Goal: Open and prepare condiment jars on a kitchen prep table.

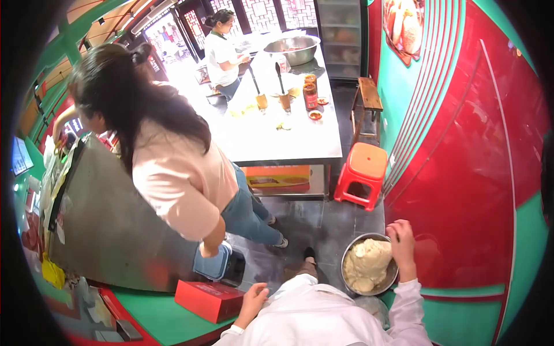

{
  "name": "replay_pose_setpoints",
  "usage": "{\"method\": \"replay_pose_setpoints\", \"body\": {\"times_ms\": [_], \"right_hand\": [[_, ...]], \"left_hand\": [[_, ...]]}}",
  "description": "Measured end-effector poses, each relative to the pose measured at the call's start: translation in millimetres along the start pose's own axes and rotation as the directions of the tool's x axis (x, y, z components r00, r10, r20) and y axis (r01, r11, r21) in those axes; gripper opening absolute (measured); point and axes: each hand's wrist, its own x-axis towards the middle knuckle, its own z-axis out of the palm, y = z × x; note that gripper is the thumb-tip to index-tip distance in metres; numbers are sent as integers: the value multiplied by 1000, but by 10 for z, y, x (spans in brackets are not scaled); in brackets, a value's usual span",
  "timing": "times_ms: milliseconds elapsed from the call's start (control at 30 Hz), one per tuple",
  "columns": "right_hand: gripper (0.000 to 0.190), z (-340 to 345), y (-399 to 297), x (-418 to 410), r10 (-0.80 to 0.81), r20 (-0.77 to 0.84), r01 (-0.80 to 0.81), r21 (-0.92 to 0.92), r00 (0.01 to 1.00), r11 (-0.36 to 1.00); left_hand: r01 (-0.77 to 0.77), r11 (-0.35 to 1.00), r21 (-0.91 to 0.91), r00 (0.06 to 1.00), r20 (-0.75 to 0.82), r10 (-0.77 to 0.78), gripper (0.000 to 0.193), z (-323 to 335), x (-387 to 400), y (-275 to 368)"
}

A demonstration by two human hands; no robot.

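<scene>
My right hand (402, 243) is raised at the right rim of a round metal bowl (392, 283), its fingers loosely bent, with nothing visible in them. A large, lumpy mass of pale dough (368, 261) fills much of the bowl. Whether my fingers touch the rim I cannot tell. Low in the view, my left hand (254, 301) hangs beside my body, thumb and fingers a little apart and no object in it. Nearest to it is a red box (210, 301) on a green counter (143, 309).
A person in a pale pink shirt (173, 168) stands ahead-left by a metal surface (117, 229). Another person (220, 56) stands beyond the white worktable (281, 147), which bears jars (310, 96) and a steel basin (298, 49). A red-orange plastic stool (363, 173) stands by the wall.
</scene>
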Motion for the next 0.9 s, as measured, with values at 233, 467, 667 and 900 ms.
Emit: {"method": "replay_pose_setpoints", "body": {"times_ms": [233, 467, 667, 900], "right_hand": [[20, 291, 769, 805, 207, -5, -207, 14, 978, 978], [26, 410, 910, 1950, 306, 43, -308, 57, 951, 950], [23, 756, 1555, 3122, 263, 157, -275, 61, 952, 959], [14, 1064, 1788, 4371, -42, 250, 13, 116, 967, 993]], "left_hand": [[-105, 994, -12, 982, 158, 106, 30, 570, 1562, 849], [-65, 997, -47, 984, 163, 72, 26, 955, 2635, 1745], [-69, 998, 6, 997, -16, 69, 31, 1499, 3516, 2117], [-111, 935, 337, 989, -58, 138, 47, 2132, 3853, 2421]]}}
